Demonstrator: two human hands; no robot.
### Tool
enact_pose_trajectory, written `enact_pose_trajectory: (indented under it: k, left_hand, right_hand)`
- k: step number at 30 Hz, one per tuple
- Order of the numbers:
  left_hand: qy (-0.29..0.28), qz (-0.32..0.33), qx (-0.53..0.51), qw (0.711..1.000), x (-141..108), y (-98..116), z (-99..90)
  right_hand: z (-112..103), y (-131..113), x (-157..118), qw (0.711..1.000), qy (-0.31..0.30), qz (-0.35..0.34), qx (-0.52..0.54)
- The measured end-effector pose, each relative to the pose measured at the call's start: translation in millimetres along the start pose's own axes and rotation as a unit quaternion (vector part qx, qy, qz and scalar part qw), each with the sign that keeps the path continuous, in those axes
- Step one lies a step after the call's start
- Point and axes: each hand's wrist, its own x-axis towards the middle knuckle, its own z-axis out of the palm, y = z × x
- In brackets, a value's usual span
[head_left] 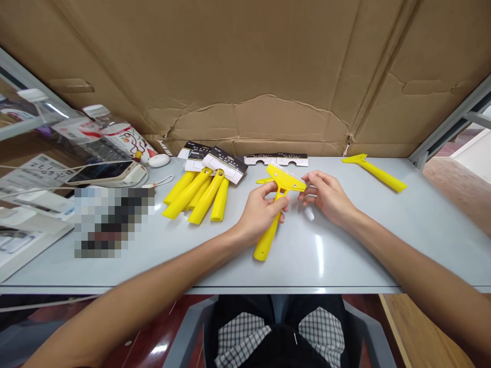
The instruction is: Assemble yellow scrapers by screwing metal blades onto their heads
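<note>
A yellow scraper with a wide head is held over the table, its handle pointing down toward the front edge. My left hand is closed round the neck of the scraper, just below the head. My right hand is at the right end of the head, its fingers curled against that corner. Left of my hands, several yellow handles lie fanned out, with black and white cards at their upper ends. Another yellow scraper piece lies alone at the right.
Two more cards lie by the cardboard wall behind the table. On the left are plastic bottles, a phone, a white round object, white boxes and a blurred-out patch.
</note>
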Motion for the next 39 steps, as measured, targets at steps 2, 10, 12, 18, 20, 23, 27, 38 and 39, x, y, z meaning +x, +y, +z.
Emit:
enact_pose_trajectory:
  k: [2, 10, 12, 18, 20, 23, 27, 38, 39]
  left_hand:
    - [-0.003, 0.017, 0.037, 0.999, 6, 4, -4.7]
    - [0.043, 0.117, 0.233, 0.964, 24, 3, -26.5]
    - [0.061, 0.179, 0.319, 0.929, 24, 0, -30.6]
    - [0.053, 0.293, 0.466, 0.833, 26, -9, -36.5]
    - [0.045, 0.312, 0.487, 0.815, 27, -11, -38.9]
    - [0.053, 0.320, 0.507, 0.798, 29, -7, -43.5]
    - [0.069, 0.297, 0.523, 0.796, 28, 4, -47.7]
    - [0.017, 0.267, 0.563, 0.782, 27, 7, -46.7]
    - [0.014, 0.265, 0.564, 0.782, 27, 7, -47.0]
  right_hand:
    - [-2, 2, 2, 0.998, -0.010, -0.015, -0.065]
    - [-7, 6, 4, 0.992, -0.047, -0.016, -0.119]
    - [-7, 6, 4, 0.992, -0.040, -0.012, -0.120]
    - [-6, 4, 3, 0.991, -0.029, -0.007, -0.129]
    - [-6, 4, 4, 0.991, -0.026, -0.004, -0.134]
    - [-8, 5, 4, 0.982, -0.019, -0.014, -0.185]
    - [-10, 8, 0, 0.888, -0.062, -0.145, -0.432]
    - [7, 15, -20, 0.712, -0.157, -0.232, -0.644]
    - [10, 16, -22, 0.710, -0.162, -0.235, -0.644]
